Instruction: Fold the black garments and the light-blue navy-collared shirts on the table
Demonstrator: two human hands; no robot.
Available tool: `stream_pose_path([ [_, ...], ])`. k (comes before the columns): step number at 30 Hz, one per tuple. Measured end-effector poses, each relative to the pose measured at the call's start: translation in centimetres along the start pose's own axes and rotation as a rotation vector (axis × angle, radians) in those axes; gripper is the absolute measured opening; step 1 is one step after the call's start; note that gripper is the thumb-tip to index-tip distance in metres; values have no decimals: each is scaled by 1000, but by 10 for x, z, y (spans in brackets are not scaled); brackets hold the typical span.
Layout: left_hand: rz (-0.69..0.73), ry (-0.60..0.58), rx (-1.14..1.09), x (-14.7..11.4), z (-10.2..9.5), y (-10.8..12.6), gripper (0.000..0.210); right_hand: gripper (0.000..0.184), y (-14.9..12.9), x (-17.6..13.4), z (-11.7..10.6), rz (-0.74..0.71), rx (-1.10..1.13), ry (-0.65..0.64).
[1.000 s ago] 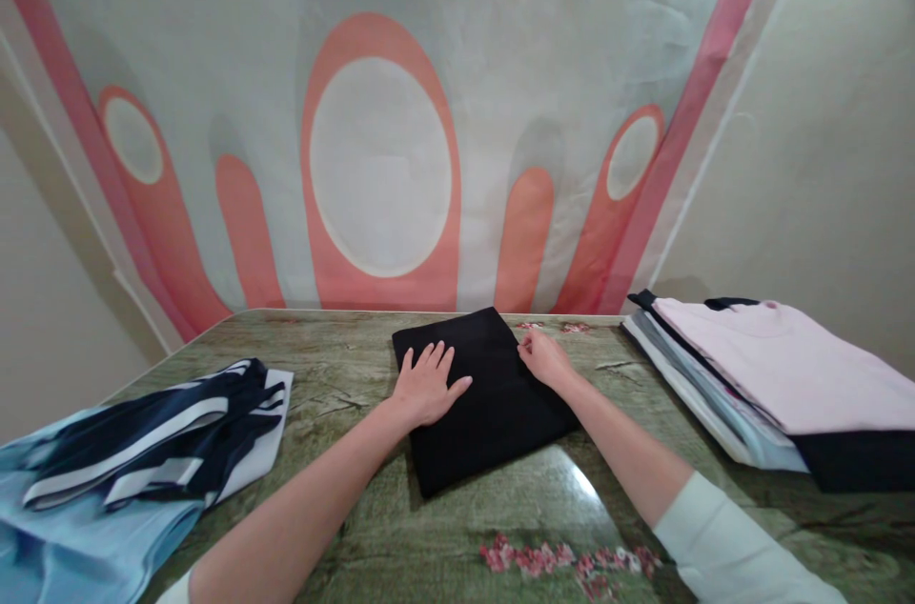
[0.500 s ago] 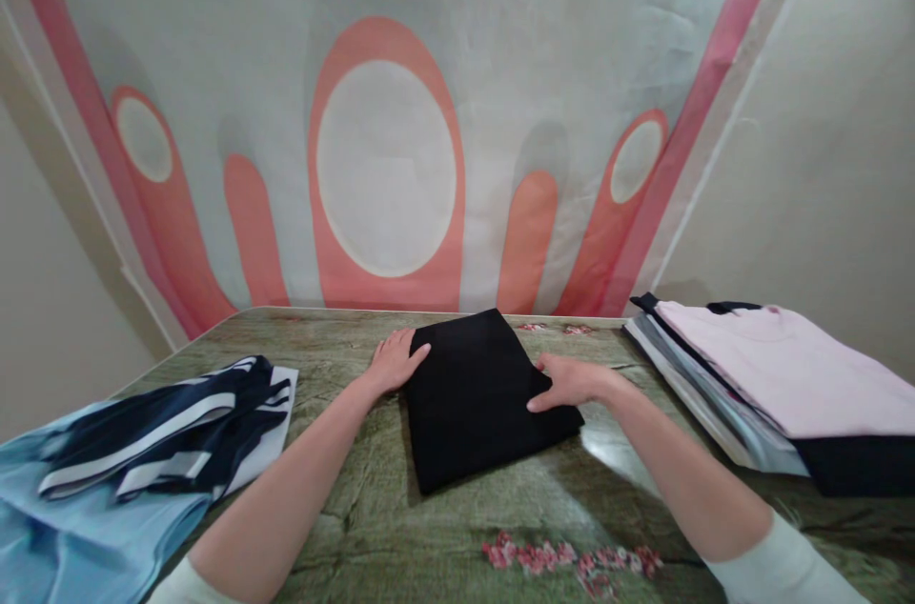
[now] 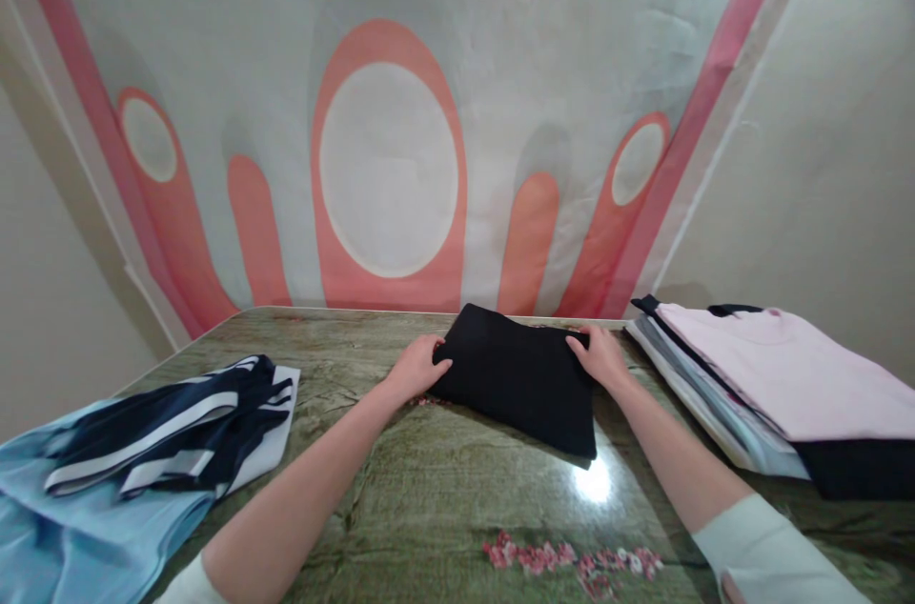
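Note:
A folded black garment [image 3: 518, 380] is held between my two hands over the far middle of the table, turned at an angle. My left hand [image 3: 418, 368] grips its left edge, thumb on top and fingers partly hidden beneath. At the upper right corner, my right hand [image 3: 600, 356] pinches the cloth with the thumb in front. The garment's lower right corner points toward me. Whether its underside touches the table is not clear.
To the right stands a stack of folded clothes with a pink shirt [image 3: 793, 366] on top. Loose light blue cloth [image 3: 92, 537] and a navy garment with white stripes [image 3: 164, 437] lie at the left. The wood-patterned table [image 3: 372, 509] meets a wall [image 3: 572, 32] behind.
The black garment has turned clockwise and shifted right, its near edge moving away from me. My right hand has gone up to its far right corner; my left hand has moved slightly right.

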State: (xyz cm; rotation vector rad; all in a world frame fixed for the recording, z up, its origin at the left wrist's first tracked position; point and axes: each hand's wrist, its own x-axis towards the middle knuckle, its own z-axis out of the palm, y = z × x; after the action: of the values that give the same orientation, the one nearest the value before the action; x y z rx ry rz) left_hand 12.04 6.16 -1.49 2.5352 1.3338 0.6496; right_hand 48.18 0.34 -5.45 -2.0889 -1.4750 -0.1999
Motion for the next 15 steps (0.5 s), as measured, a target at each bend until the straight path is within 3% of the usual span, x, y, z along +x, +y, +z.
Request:
stream_pose_path([
  [3,-18,45,-92,10,12,9,40,35,9,3,5,-16,85,-51],
  [10,-219,53,-428,70,32,15,59,37,3,5,6,-18,29,55],
  [15,-361,65,-597,105,42,22,57,43,4,7,2,26,274,63],
])
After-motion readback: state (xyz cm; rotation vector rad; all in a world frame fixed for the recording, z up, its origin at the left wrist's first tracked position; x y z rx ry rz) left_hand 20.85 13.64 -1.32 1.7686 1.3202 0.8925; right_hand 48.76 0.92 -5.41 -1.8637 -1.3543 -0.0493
